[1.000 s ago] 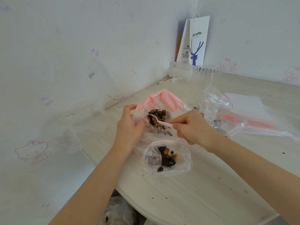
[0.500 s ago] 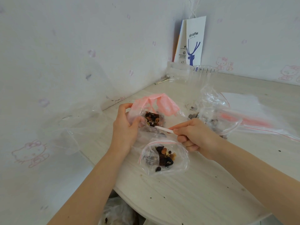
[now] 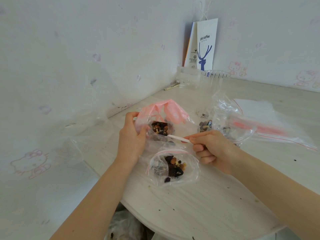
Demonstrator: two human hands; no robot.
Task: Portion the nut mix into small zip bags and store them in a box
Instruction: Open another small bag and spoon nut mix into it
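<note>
A: Head view: what moved?
B: The right hand (image 3: 213, 148), pinching the white spoon (image 3: 178, 138), has drawn back from the nut mix (image 3: 161, 128) in the pink-topped bag (image 3: 166, 111). The left hand (image 3: 133, 135) grips its rim, so a scoop seems bound for the small zip bag (image 3: 173, 167) just below.

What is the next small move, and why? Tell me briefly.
Probably lift the white spoon out of the pink-topped bag and tip its load into the small zip bag, which seems to lie open just below. The right hand pinches the spoon with its tip in the nut mix, while the left hand holds that bag's mouth open.
</note>
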